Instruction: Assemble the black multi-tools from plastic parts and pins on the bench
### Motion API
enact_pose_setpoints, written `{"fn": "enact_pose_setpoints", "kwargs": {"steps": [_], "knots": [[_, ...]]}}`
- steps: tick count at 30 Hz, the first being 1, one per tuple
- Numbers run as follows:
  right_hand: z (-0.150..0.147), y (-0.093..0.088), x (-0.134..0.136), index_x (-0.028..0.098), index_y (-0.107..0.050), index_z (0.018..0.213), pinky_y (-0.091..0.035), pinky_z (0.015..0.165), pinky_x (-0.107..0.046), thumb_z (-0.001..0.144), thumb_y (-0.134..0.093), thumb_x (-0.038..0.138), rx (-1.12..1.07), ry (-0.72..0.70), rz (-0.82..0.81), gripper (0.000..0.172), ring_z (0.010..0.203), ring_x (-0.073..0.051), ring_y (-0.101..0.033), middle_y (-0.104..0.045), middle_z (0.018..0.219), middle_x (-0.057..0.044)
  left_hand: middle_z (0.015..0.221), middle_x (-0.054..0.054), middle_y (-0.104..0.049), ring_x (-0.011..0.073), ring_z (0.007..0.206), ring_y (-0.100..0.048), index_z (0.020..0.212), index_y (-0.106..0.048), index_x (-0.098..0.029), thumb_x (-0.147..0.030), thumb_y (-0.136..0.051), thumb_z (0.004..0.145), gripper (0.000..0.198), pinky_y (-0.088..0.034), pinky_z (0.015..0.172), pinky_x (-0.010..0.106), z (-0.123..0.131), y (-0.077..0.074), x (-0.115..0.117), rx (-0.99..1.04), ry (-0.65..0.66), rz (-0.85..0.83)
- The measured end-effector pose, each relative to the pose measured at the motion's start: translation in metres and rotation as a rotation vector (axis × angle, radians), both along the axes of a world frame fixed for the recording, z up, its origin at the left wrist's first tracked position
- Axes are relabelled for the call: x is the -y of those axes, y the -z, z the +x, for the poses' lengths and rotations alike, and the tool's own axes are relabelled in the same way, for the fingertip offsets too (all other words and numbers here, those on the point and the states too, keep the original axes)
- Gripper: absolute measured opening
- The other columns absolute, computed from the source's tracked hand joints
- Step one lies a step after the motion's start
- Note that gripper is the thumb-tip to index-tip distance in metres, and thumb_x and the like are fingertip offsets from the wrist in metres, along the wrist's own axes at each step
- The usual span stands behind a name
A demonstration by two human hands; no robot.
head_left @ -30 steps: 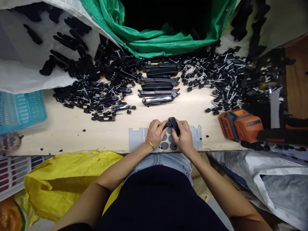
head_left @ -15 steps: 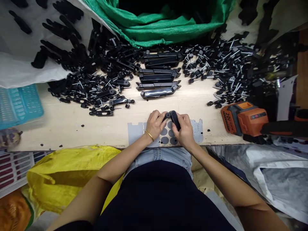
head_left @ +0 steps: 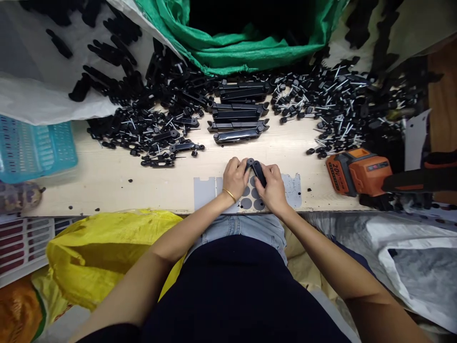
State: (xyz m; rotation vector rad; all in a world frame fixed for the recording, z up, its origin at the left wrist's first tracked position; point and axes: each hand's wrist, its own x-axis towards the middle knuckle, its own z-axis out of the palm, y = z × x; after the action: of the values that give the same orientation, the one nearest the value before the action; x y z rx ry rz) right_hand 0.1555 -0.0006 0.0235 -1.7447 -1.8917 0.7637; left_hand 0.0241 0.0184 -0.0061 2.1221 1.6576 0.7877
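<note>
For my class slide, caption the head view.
Left hand and right hand hold black parts over a bench; orange tool at right.

"Looks from where?"
"From the wearer's head, above the dark shirt."
"Faces which way?"
"Forward and down, close over the table, with left hand and right hand near centre."

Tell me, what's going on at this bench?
A person sits or stands at a wooden table, with a dark part in the left hand and a black bar-shaped part in the right hand. The parts' ends are close together; I can't tell whether they're joined. Beyond lies a row of longer black pieces, between two heaps of small parts. An orange tool lies to the right.
</note>
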Motion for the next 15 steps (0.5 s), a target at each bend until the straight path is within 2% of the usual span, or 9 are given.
{"fn": "enact_pose_setpoints", "kwargs": {"steps": [2, 4, 9, 10, 13, 15], "knots": [[0.000, 0.000, 0.000, 0.017, -0.050, 0.124, -0.047, 0.080, -0.038, 0.081, -0.047, 0.020, 0.002, -0.003, 0.003, 0.043, 0.091, -0.023, -0.050, -0.049, 0.096, -0.010, 0.079, 0.003, -0.042, 0.0179, 0.075, -0.044, 0.109, -0.055, -0.013, -0.024, -0.039, 0.092, 0.026, -0.043, 0.069, 0.030, 0.005, 0.000, 0.005, 0.003, -0.028, -0.002], [0.000, 0.000, 0.000, 0.017, -0.049, 0.124, -0.047, 0.079, -0.038, 0.081, -0.047, 0.020, 0.008, -0.008, 0.003, 0.043, 0.091, -0.023, -0.050, -0.048, 0.096, -0.010, 0.078, 0.004, -0.043, 0.0180, 0.075, -0.044, 0.109, -0.055, -0.012, -0.023, -0.039, 0.091, 0.026, -0.043, 0.069, 0.030, 0.003, 0.000, 0.002, -0.004, 0.001, 0.011], [0.001, 0.000, -0.001, 0.018, -0.048, 0.124, -0.046, 0.082, -0.038, 0.081, -0.046, 0.019, 0.015, -0.029, 0.012, 0.044, 0.093, -0.024, -0.049, -0.047, 0.095, -0.009, 0.079, 0.004, -0.045, 0.0180, 0.075, -0.045, 0.102, -0.058, -0.012, -0.023, -0.043, 0.089, 0.022, -0.044, 0.069, 0.030, -0.011, -0.003, -0.017, -0.042, 0.316, 0.042], [0.002, 0.001, -0.001, 0.018, -0.048, 0.124, -0.046, 0.082, -0.038, 0.081, -0.046, 0.019, 0.015, -0.030, 0.016, 0.044, 0.093, -0.024, -0.049, -0.047, 0.095, -0.009, 0.078, 0.004, -0.045, 0.0181, 0.075, -0.045, 0.101, -0.058, -0.012, -0.023, -0.043, 0.089, 0.023, -0.044, 0.068, 0.030, -0.010, -0.003, -0.017, -0.044, 0.313, 0.049], [0.002, 0.002, 0.000, 0.017, -0.047, 0.126, -0.047, 0.080, -0.038, 0.080, -0.046, 0.017, 0.016, -0.041, 0.021, 0.046, 0.092, -0.024, -0.048, -0.046, 0.094, -0.009, 0.077, 0.004, -0.044, 0.0186, 0.074, -0.044, 0.106, -0.057, -0.009, -0.022, -0.040, 0.090, 0.027, -0.044, 0.066, 0.030, -0.004, -0.003, -0.011, -0.027, 0.145, 0.059], [0.003, 0.003, 0.001, 0.017, -0.045, 0.127, -0.047, 0.079, -0.038, 0.080, -0.046, 0.016, 0.010, -0.047, 0.018, 0.048, 0.091, -0.024, -0.048, -0.046, 0.095, -0.009, 0.076, 0.004, -0.044, 0.0181, 0.073, -0.045, 0.108, -0.056, -0.010, -0.023, -0.040, 0.090, 0.028, -0.044, 0.065, 0.030, -0.002, -0.002, -0.009, 0.011, 0.123, 0.050]]}}
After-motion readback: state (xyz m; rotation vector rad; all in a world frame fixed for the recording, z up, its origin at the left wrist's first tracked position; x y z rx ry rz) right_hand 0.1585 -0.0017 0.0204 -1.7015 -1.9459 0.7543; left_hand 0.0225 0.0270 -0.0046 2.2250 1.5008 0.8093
